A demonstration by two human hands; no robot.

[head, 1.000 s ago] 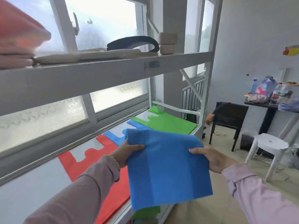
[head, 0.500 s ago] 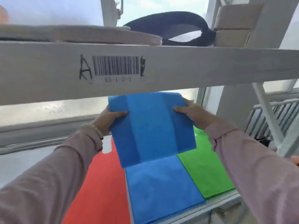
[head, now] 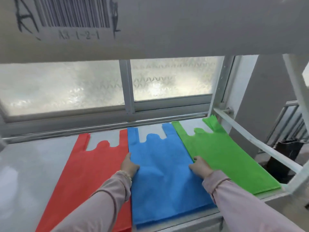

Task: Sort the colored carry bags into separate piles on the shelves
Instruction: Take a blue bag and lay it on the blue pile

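Fingers [head: 128,157] flat, L hand [head: 130,166], R hand [head: 199,167] on blue bag [head: 160,181]; prev midair, now on shelf [head: 33,164].

Frosted patterned window [head: 83,84] — pale daylight, white shelf beam [head: 184,30] with barcode label [head: 73,12], grey wall [head: 260,84] at right

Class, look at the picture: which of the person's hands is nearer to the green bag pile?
Right. The right hand rests at the blue bag right edge, beside the green bag pile; the left hand is at its left edge, beside the red pile.
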